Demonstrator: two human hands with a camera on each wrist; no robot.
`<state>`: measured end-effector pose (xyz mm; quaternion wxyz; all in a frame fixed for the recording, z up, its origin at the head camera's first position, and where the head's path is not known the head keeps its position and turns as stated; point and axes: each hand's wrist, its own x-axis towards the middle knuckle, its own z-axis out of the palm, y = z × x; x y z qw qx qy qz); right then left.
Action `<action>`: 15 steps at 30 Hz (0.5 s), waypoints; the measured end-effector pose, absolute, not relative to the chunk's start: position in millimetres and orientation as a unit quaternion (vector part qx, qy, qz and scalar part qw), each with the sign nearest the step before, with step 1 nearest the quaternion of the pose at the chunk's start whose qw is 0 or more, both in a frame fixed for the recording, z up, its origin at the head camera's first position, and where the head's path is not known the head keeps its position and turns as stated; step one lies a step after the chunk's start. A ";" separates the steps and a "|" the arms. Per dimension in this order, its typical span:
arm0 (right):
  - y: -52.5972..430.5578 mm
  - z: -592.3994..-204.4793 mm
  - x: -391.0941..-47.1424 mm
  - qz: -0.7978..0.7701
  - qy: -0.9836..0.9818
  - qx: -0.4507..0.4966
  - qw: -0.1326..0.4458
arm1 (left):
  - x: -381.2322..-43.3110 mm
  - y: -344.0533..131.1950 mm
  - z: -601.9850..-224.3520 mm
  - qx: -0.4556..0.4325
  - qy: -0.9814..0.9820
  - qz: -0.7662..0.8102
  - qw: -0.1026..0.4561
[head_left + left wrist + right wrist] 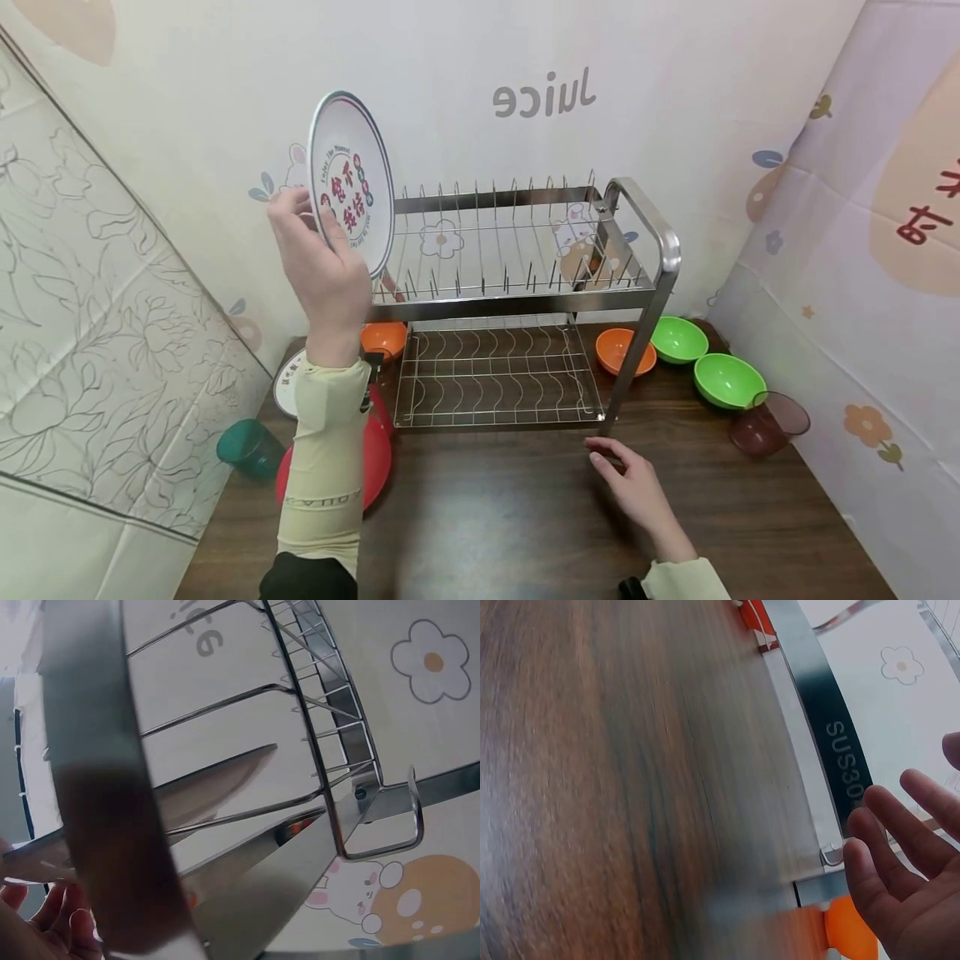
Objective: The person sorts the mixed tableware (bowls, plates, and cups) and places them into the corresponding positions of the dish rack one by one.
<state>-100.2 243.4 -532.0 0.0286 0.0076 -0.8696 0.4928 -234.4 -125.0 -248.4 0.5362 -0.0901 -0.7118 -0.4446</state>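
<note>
My left hand [322, 267] grips the lower left edge of a white plate [356, 167] with a blue rim and red characters. It holds the plate nearly upright at the left end of the dish rack's [517, 306] wire top tier. In the left wrist view, the fingers [52, 919] show at the lower left, behind a metal bar of the rack. My right hand [633, 492] is over the table by the rack's front right foot, holding nothing. Loosely bent, spread fingers [907, 832] appear in the right wrist view, in front of the rack's lower bar.
Left of the rack are a teal cup [250, 450], another white plate [285, 390], an orange bowl [385, 337] and a red dish [377, 462], partly behind the left forearm. To the right are another orange bowl [617, 350], two green bowls [727, 381] and a dark red cup [767, 425].
</note>
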 end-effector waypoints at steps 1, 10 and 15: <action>244.3 -532.6 -100.3 0.490 -0.871 0.007 0.030 | -236.0 -124.2 -248.5 -0.088 -0.716 -0.444 0.532; 251.9 -536.0 -101.2 0.472 -0.881 -0.015 0.027 | -247.8 -120.7 -256.4 -0.036 -0.798 -0.370 0.474; 256.9 -534.1 -100.6 0.466 -0.884 -0.023 0.031 | -250.4 -119.6 -256.3 -0.010 -0.826 -0.330 0.456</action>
